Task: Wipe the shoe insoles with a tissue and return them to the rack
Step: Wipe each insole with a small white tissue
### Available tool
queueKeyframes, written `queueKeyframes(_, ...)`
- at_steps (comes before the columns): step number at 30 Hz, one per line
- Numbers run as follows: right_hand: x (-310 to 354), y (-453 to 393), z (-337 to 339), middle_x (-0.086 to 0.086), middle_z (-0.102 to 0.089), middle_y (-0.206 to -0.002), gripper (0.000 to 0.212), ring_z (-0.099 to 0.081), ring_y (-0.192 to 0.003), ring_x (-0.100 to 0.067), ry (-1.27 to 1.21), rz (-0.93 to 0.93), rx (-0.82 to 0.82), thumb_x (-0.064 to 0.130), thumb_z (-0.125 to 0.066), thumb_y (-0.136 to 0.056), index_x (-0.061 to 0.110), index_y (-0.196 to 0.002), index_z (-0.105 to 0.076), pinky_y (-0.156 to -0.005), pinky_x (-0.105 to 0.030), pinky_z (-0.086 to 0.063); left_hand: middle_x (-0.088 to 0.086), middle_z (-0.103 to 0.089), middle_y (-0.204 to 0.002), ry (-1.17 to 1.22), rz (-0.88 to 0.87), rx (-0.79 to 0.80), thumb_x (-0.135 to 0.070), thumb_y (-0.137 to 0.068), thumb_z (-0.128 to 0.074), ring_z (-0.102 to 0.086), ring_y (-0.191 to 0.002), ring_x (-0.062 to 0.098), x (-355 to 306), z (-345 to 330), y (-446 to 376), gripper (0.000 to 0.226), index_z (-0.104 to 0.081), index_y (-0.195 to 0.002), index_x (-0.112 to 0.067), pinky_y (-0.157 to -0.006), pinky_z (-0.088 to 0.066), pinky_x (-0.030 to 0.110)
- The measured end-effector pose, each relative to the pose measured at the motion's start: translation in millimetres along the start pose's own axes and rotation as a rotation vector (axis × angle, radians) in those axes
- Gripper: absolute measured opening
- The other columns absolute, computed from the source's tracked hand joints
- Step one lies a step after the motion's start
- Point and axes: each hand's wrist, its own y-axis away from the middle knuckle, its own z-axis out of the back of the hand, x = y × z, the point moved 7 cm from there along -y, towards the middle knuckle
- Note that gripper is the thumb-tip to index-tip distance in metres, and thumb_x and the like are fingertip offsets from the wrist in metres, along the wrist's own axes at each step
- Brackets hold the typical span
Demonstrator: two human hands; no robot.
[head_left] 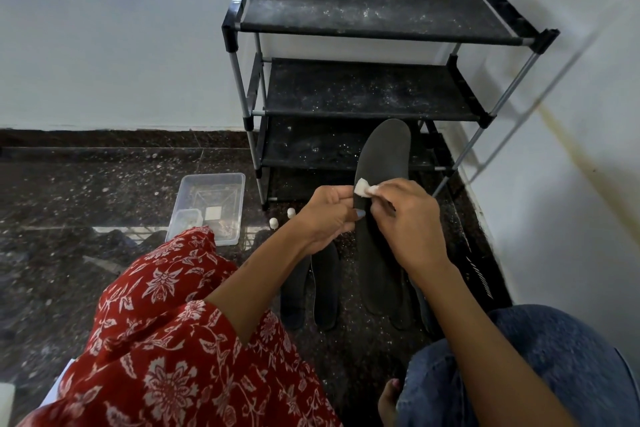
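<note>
The left hand (329, 215) is closed on the edge of a dark insole (382, 163), holding it up off the floor with its toe end pointing toward the rack (374, 87). The right hand (412, 218) pinches a small white tissue (363, 190) and presses it against the left edge of that insole, about midway along its length, so the two hands sit close together with the insole between them. This looks like wiping in progress on this one piece. Several other dark insoles (325, 284) lie flat on the floor (104, 191) beneath the hands, just in front of the rack's lowest shelf; whether they are already wiped cannot be told from here. All the rack shelves in view are bare and dusty, so no insole has gone back yet, and the returning step appears to be entirely ahead. Two small white wads (282, 218) lie on the floor beside a clear plastic tray (221, 184), left of the rack's foot; they may be used tissue.
</note>
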Motion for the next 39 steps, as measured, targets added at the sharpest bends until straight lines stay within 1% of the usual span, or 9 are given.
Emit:
queueKeyframes(3,-2,0,5,-0.010,-0.069,-0.089,0.014,-0.062,-0.085,-0.025,0.015,-0.033,-0.050,-0.001,-0.063,-0.079,0.001,-0.091,-0.071,-0.074,-0.037,-0.053,0.010,-0.068,-0.094,-0.007,0.004,0.010,0.015,-0.089,-0.046,-0.066,-0.089,0.018,0,-2,0,0.029,-0.061,-0.109,0.000,-0.085,-0.055,0.031)
queueKeyframes(8,11,3,-8,-0.006,-0.070,-0.085,0.016,-0.062,-0.079,-0.022,-0.013,0.074,0.068,0.004,-0.062,-0.076,0.005,-0.089,-0.071,-0.071,-0.026,-0.047,0.010,-0.062,-0.085,-0.074,-0.011,-0.025,0.018,-0.086,-0.042,-0.060,-0.089,0.020,2,3,-1,0.025,-0.060,-0.092,0.002,-0.086,-0.051,0.033)
queueKeyframes(12,-3,-2,7,-0.009,-0.070,-0.086,0.014,-0.062,-0.083,-0.025,0.032,-0.068,-0.074,-0.002,-0.064,-0.078,0.003,-0.089,-0.071,-0.073,-0.026,-0.046,0.007,-0.069,-0.093,-0.036,0.013,0.008,0.015,-0.089,-0.045,-0.066,-0.091,0.016,3,-3,0,0.031,-0.063,-0.108,-0.003,-0.089,-0.054,0.032)
queueKeyframes(17,19,4,-7,-0.008,-0.070,-0.084,0.017,-0.063,-0.077,-0.023,0.014,0.082,0.055,0.003,-0.062,-0.075,0.003,-0.089,-0.071,-0.068,-0.031,-0.050,0.007,-0.065,-0.080,-0.049,-0.010,-0.030,0.019,-0.086,-0.041,-0.062,-0.085,0.017,2,3,0,0.033,-0.063,-0.085,-0.005,-0.084,-0.052,0.032)
queueKeyframes(22,-2,-3,10,-0.009,-0.070,-0.085,0.016,-0.063,-0.082,-0.023,0.003,-0.065,-0.076,-0.003,-0.065,-0.077,0.003,-0.090,-0.072,-0.073,-0.030,-0.050,0.008,-0.068,-0.094,-0.017,0.011,0.011,0.016,-0.089,-0.044,-0.066,-0.091,0.017,3,-2,0,0.031,-0.062,-0.108,-0.001,-0.088,-0.054,0.033)
queueKeyframes(26,11,2,-4,-0.008,-0.070,-0.088,0.018,-0.062,-0.083,-0.022,0.014,0.023,0.041,0.001,-0.063,-0.078,0.004,-0.093,-0.071,-0.072,-0.032,-0.051,0.008,-0.063,-0.088,-0.036,0.009,-0.009,0.016,-0.089,-0.042,-0.060,-0.091,0.017,4,1,0,0.030,-0.063,-0.099,-0.002,-0.092,-0.049,0.036)
queueKeyframes(31,-5,-4,9,-0.008,-0.070,-0.087,0.016,-0.062,-0.083,-0.024,0.015,-0.098,-0.084,-0.002,-0.064,-0.078,0.003,-0.092,-0.071,-0.073,-0.035,-0.053,0.008,-0.068,-0.093,-0.011,0.026,0.001,0.016,-0.089,-0.044,-0.065,-0.091,0.018,6,0,-1,0.032,-0.062,-0.109,-0.002,-0.089,-0.054,0.035)
queueKeyframes(35,9,0,-5,-0.006,-0.070,-0.086,0.017,-0.061,-0.081,-0.022,0.026,0.035,0.062,0.000,-0.065,-0.076,0.005,-0.091,-0.071,-0.071,-0.032,-0.051,0.008,-0.065,-0.086,-0.020,0.009,-0.016,0.018,-0.087,-0.041,-0.062,-0.085,0.016,4,2,0,0.033,-0.063,-0.100,-0.003,-0.077,-0.056,0.025)
queueKeyframes(39,-9,-5,8,-0.008,-0.070,-0.088,0.017,-0.062,-0.084,-0.022,0.034,-0.114,-0.055,-0.001,-0.064,-0.079,0.004,-0.092,-0.071,-0.074,-0.027,-0.047,0.011,-0.067,-0.094,-0.001,0.032,-0.017,0.016,-0.089,-0.044,-0.065,-0.089,0.019,6,0,0,0.032,-0.060,-0.112,0.001,-0.082,-0.056,0.030)
